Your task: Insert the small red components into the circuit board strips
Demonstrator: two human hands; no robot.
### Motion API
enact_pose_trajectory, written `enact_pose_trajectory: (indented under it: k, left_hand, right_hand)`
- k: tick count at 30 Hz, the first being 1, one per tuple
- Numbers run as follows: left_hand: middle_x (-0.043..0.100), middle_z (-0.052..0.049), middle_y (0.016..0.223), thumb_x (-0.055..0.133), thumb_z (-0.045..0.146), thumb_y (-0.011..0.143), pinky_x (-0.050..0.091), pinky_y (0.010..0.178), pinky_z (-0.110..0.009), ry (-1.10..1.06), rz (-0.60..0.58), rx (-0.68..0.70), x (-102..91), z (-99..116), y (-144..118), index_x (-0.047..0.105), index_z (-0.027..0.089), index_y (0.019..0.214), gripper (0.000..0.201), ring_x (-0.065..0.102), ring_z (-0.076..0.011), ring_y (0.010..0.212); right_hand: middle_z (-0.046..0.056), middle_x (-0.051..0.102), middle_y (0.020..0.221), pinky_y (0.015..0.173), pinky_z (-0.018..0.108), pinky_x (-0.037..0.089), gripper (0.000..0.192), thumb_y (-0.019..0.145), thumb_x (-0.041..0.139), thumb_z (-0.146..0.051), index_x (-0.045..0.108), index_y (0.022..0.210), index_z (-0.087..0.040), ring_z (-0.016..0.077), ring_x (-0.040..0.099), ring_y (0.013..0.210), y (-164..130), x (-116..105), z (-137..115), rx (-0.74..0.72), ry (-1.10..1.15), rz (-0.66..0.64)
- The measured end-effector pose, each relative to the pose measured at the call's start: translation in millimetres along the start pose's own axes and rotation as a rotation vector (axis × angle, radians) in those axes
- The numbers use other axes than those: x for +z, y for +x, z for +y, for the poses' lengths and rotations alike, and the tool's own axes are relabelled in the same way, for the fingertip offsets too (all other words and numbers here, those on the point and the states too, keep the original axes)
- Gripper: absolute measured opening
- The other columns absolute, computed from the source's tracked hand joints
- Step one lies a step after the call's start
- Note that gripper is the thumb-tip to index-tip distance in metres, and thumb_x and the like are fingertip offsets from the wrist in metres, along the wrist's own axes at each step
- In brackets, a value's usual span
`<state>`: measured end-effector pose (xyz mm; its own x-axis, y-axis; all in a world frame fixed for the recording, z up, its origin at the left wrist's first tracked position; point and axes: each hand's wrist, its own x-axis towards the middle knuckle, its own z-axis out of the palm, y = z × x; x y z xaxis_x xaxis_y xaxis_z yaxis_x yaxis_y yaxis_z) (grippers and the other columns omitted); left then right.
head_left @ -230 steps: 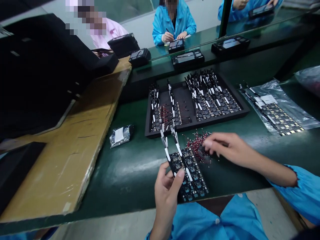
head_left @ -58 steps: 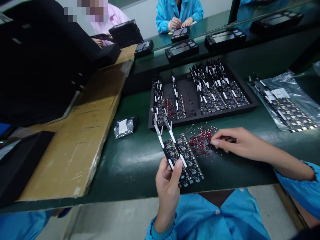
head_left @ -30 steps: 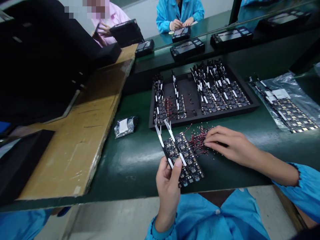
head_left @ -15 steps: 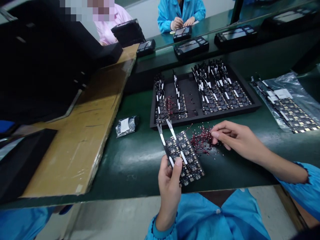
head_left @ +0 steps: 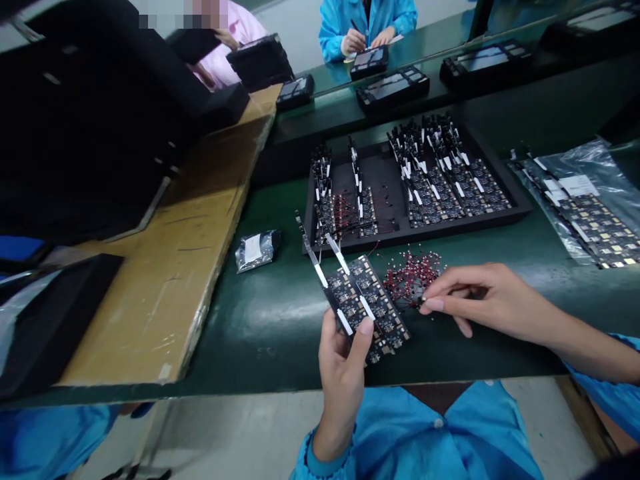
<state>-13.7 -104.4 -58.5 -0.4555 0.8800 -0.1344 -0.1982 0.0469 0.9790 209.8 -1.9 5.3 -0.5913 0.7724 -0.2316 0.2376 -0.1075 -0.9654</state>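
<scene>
My left hand (head_left: 345, 367) grips the near-left edge of a black circuit board panel (head_left: 357, 287), thumb on top. The panel is tilted above the bench, and flat flex cables with white strips stick out past its far end. Just right of it, a loose pile of tiny components with red wires (head_left: 411, 270) lies on the green bench. At the pile's near edge my right hand (head_left: 480, 300) pinches thumb and forefinger together on a small wired component (head_left: 421, 302), whose exact kind is too small to make out.
Behind the pile is a black foam tray (head_left: 463, 221) holding several similar panels. Another panel (head_left: 600, 223) rests on a clear bag at right. A small silvery packet (head_left: 256, 249) sits left, beside a cardboard sheet (head_left: 150, 300). Two people (head_left: 367, 27) (head_left: 245, 27) work across the bench.
My right hand has drawn back from the middle of the pile to its near edge, fingers still pinched. The panel in my left hand has tilted slightly, its cables swinging left.
</scene>
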Motion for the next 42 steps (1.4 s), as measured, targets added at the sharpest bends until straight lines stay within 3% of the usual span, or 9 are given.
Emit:
enact_pose_trajectory:
  k: [3, 9, 13, 17, 23, 29, 34, 42]
  left_hand:
    - [0.083, -0.008, 0.098, 0.08, 0.035, 0.077, 0.065, 0.07, -0.043, -0.003, -0.02, -0.005, -0.1, -1, 0, 0.069, 0.031, 0.119, 0.043, 0.076, -0.0374, 0.086]
    - [0.082, -0.01, 0.097, 0.078, 0.03, 0.079, 0.063, 0.071, -0.039, 0.01, -0.054, -0.025, -1.7, -3, -1, 0.069, 0.024, 0.113, 0.035, 0.077, -0.0345, 0.085]
    - [0.082, -0.009, 0.09, 0.079, 0.03, 0.079, 0.062, 0.065, -0.037, 0.048, -0.064, -0.035, -3.6, -3, -2, 0.07, 0.024, 0.106, 0.029, 0.076, -0.0332, 0.078]
    - [0.082, -0.01, 0.092, 0.08, 0.03, 0.078, 0.063, 0.065, -0.04, 0.054, -0.087, -0.031, -3.6, -2, -2, 0.071, 0.026, 0.106, 0.029, 0.075, -0.0349, 0.078]
    - [0.082, -0.008, 0.089, 0.079, 0.03, 0.079, 0.063, 0.066, -0.039, 0.072, -0.111, -0.02, -3.4, -1, -3, 0.07, 0.024, 0.107, 0.03, 0.076, -0.0346, 0.078]
    - [0.083, -0.009, 0.087, 0.082, 0.034, 0.075, 0.064, 0.062, -0.045, 0.101, -0.106, -0.051, -1.3, 2, -3, 0.073, 0.032, 0.103, 0.029, 0.075, -0.038, 0.074]
    - [0.082, -0.009, 0.084, 0.082, 0.033, 0.074, 0.063, 0.061, -0.041, 0.108, -0.099, -0.039, -0.8, 1, -4, 0.072, 0.026, 0.104, 0.033, 0.076, -0.0355, 0.072]
    - [0.082, -0.008, 0.083, 0.082, 0.031, 0.075, 0.063, 0.059, -0.038, 0.145, -0.1, -0.005, -2.7, 2, -4, 0.072, 0.027, 0.105, 0.031, 0.075, -0.0333, 0.07]
  right_hand:
    - [0.0, 0.078, 0.079, 0.049, 0.026, 0.045, 0.022, 0.089, 0.072, -0.046, 0.08, 0.09, -0.025, 0.0121, 0.059, 0.049, 0, 2, 1, 0.01, -0.065, -0.015]
    - [0.0, 0.074, 0.087, 0.06, 0.027, 0.046, 0.018, 0.095, 0.065, -0.04, 0.076, 0.091, -0.026, 0.0151, 0.062, 0.07, 3, 7, 5, -0.149, -0.243, -0.108]
    - [-0.002, 0.068, 0.084, 0.062, 0.026, 0.044, 0.017, 0.099, 0.06, -0.036, 0.073, 0.095, -0.026, 0.0131, 0.058, 0.07, 3, 10, 8, -0.221, -0.32, -0.18]
    - [-0.003, 0.066, 0.081, 0.062, 0.027, 0.042, 0.015, 0.099, 0.06, -0.035, 0.07, 0.092, -0.025, 0.0127, 0.056, 0.067, 3, 13, 15, -0.24, -0.38, -0.169]
    - [-0.003, 0.066, 0.079, 0.062, 0.027, 0.042, 0.015, 0.098, 0.061, -0.036, 0.071, 0.092, -0.025, 0.0136, 0.056, 0.066, 6, 16, 19, -0.234, -0.39, -0.141]
    - [-0.002, 0.068, 0.08, 0.063, 0.027, 0.043, 0.018, 0.098, 0.061, -0.036, 0.072, 0.092, -0.024, 0.0135, 0.057, 0.066, 8, 16, 18, -0.234, -0.379, -0.146]
    - [-0.002, 0.068, 0.079, 0.062, 0.028, 0.042, 0.019, 0.098, 0.061, -0.039, 0.072, 0.092, -0.025, 0.0143, 0.057, 0.066, 7, 17, 18, -0.209, -0.39, -0.148]
    - [-0.002, 0.066, 0.076, 0.059, 0.026, 0.04, 0.018, 0.095, 0.064, -0.038, 0.072, 0.089, -0.023, 0.0134, 0.055, 0.064, 9, 18, 17, -0.124, -0.351, -0.144]
